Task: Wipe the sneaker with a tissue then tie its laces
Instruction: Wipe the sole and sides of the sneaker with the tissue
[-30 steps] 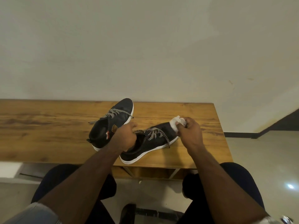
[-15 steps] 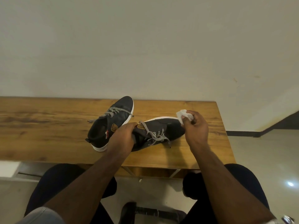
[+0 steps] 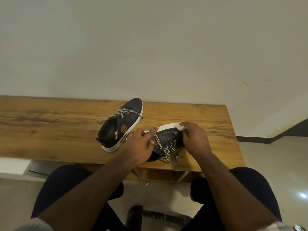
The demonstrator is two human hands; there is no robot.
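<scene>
I see a long wooden table point(image 3: 50, 130) against a plain wall point(image 3: 150, 47), my dark-trousered knees below its near edge. Two dark sneakers with white soles sit on it: the spare sneaker point(image 3: 121, 125) stands upright toward the back, well clear, while the sneaker being wiped point(image 3: 166, 139) lies tipped on its side near the front edge, sole facing the wall, checkered laces point(image 3: 168, 150) loose. My left hand point(image 3: 140, 145) grips its heel end, forefinger stretched along the sole. My right hand point(image 3: 195, 139) pinches one white tissue point(image 3: 181, 127) against the toe.
</scene>
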